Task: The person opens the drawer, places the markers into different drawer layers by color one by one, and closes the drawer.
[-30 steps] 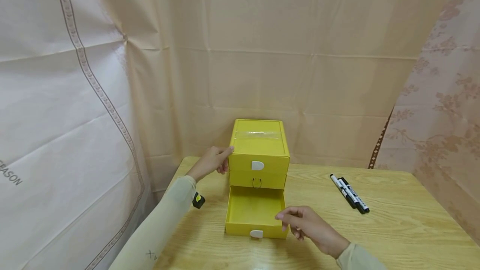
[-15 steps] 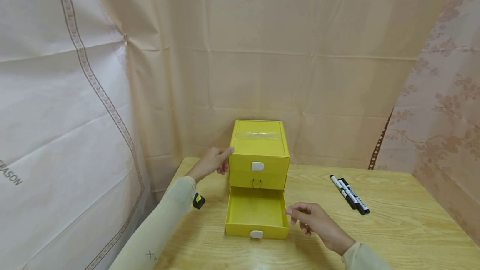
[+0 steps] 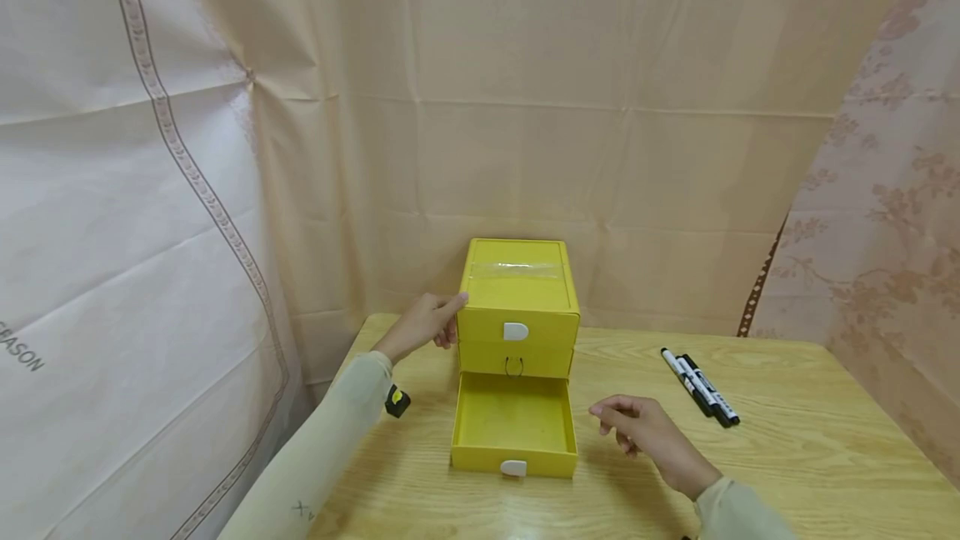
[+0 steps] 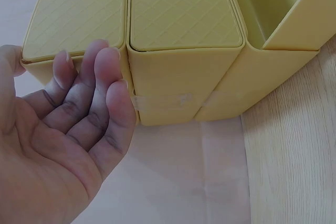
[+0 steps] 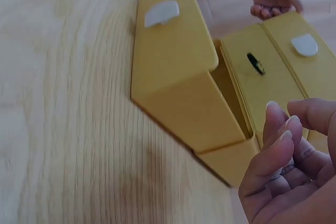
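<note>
A yellow drawer box (image 3: 517, 283) with three stacked drawers stands on the table. Its bottom drawer (image 3: 513, 417) is pulled out and shows a bare inside; the two upper drawers are closed. The left hand (image 3: 423, 325) rests at the box's left side, thumb at the top edge. In the left wrist view that hand's fingers (image 4: 119, 103) bend loosely beside the top drawer's side wall. To the right of the pulled-out drawer hovers the right hand (image 3: 651, 437), loosely curled and holding nothing. The right wrist view shows its fingers (image 5: 273, 161) apart from the box.
Black-and-white markers (image 3: 699, 388) lie side by side on the wooden table (image 3: 810, 440), right of the box. A small black object with a yellow spot (image 3: 397, 401) sits beside the left cuff. Cloth curtains (image 3: 517, 90) hang behind and at both sides.
The right hand has drawn away from the bottom drawer's right side, moving right and slightly back. The left hand, the box and the pulled-out drawer have stayed put.
</note>
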Available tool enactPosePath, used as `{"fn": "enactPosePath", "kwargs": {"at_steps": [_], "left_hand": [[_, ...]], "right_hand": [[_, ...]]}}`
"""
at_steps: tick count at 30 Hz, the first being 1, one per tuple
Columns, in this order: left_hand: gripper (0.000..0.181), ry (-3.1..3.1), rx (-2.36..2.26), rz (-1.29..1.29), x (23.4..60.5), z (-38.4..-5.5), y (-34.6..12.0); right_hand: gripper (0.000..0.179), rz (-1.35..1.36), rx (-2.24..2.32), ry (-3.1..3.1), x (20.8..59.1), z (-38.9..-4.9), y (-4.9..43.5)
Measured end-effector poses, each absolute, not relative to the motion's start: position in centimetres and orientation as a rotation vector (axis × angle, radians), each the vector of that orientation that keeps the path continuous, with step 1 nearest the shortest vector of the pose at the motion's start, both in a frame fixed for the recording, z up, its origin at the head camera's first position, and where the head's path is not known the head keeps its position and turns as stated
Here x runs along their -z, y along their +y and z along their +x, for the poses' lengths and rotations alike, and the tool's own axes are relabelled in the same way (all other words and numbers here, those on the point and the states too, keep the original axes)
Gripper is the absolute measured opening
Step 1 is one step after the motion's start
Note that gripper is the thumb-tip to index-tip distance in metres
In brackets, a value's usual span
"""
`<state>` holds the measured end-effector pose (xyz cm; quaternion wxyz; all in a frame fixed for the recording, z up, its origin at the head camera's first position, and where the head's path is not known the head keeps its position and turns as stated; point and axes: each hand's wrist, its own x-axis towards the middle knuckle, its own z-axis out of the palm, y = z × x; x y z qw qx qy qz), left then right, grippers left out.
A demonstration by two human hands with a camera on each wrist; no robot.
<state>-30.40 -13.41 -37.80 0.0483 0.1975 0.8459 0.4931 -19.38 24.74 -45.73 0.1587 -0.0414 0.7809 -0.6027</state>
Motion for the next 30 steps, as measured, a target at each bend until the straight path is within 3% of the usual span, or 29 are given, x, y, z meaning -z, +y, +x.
{"fn": "enactPosePath", "kwargs": {"at_steps": [30], "left_hand": [[0.065, 2.595, -1.476, 0.577, 37.8, -30.6, -13.3]], "right_hand": [[0.048, 0.132, 1.542, 2.61, 47.6, -21.6, 31.7]]}}
